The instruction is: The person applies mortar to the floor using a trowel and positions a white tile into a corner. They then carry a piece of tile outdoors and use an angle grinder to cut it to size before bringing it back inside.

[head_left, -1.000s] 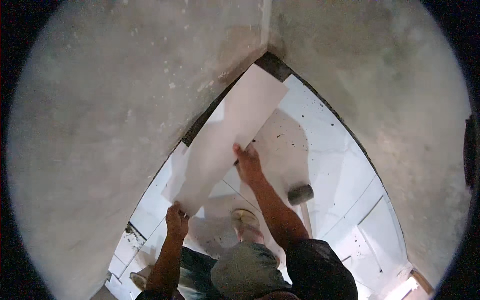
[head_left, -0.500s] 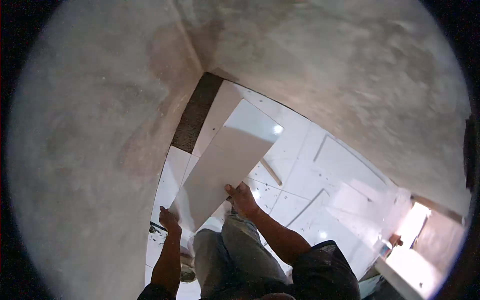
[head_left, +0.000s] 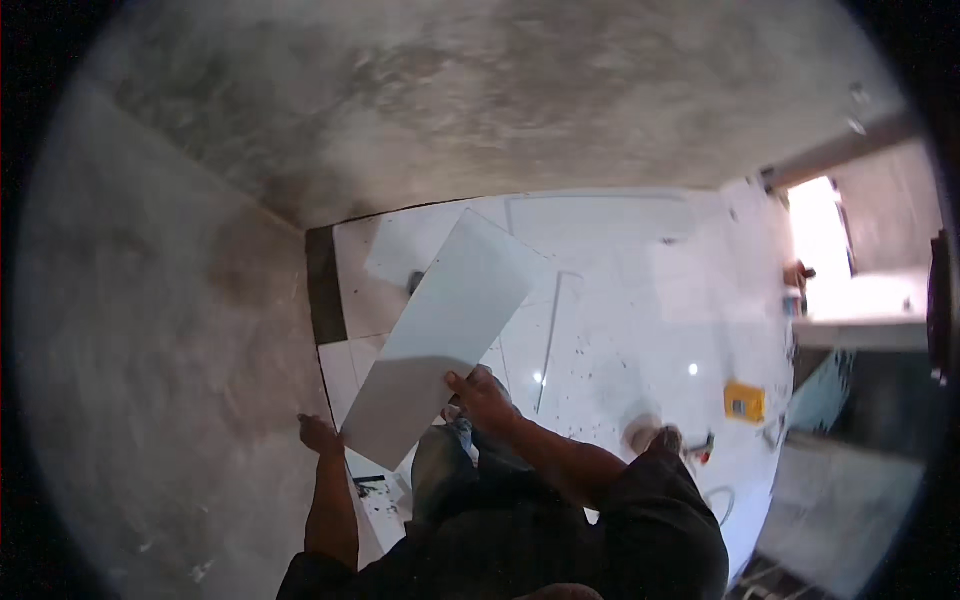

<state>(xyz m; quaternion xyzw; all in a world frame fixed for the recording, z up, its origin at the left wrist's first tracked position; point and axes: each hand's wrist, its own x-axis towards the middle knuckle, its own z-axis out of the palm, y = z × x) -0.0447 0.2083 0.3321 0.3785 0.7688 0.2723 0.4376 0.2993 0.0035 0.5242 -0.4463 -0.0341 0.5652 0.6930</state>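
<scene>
We had the tile [head_left: 440, 332] up over the floor [head_left: 640, 310], right hand [head_left: 483, 400] gripping one edge; couldn't tell if our left hand [head_left: 320, 436] gripped it too. If not, it could've twisted and chipped on the wall [head_left: 180, 330].

open room over tiled floor [head_left: 640, 310] at right, wall [head_left: 220, 390] close left of the hands [head_left: 320, 436], long tile [head_left: 440, 330] blocking the middle

I see a mottled grey plaster far wall [head_left: 560, 110] and a grey plaster left wall [head_left: 180, 350] cornering. Glossy white tiled floor [head_left: 640, 310], dark rough strip [head_left: 326, 287] at that corner. Blown-out bright opening [head_left: 818, 225] right; door or window unclear.
</scene>
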